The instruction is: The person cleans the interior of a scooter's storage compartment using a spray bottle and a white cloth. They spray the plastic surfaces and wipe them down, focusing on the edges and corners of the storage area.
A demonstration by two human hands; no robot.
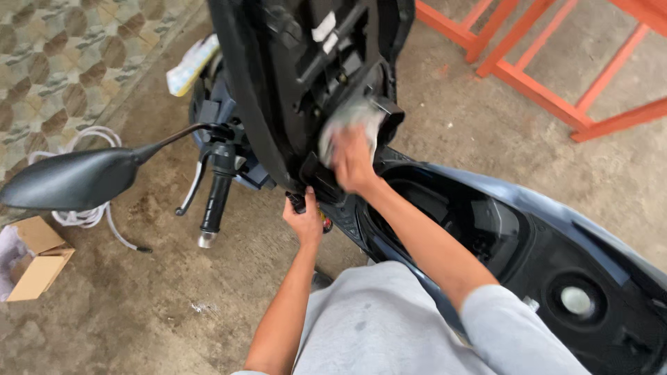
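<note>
One scooter [542, 229], one mirror [66, 180], one cardboard box [38, 260], two hands [353, 160]

Soft grey cloth [351, 121], matt black plastic seat underside [278, 76], rough concrete floor [139, 305]

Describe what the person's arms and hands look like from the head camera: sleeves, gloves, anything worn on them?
Both hands are bare, with no gloves. The left hand and its forearm are uncovered up to the bottom edge of the picture; no watch or band shows. The right hand is slightly blurred; its forearm is bare up to a light grey sleeve near the elbow, of the same plain fabric as the grey garment below.
</note>
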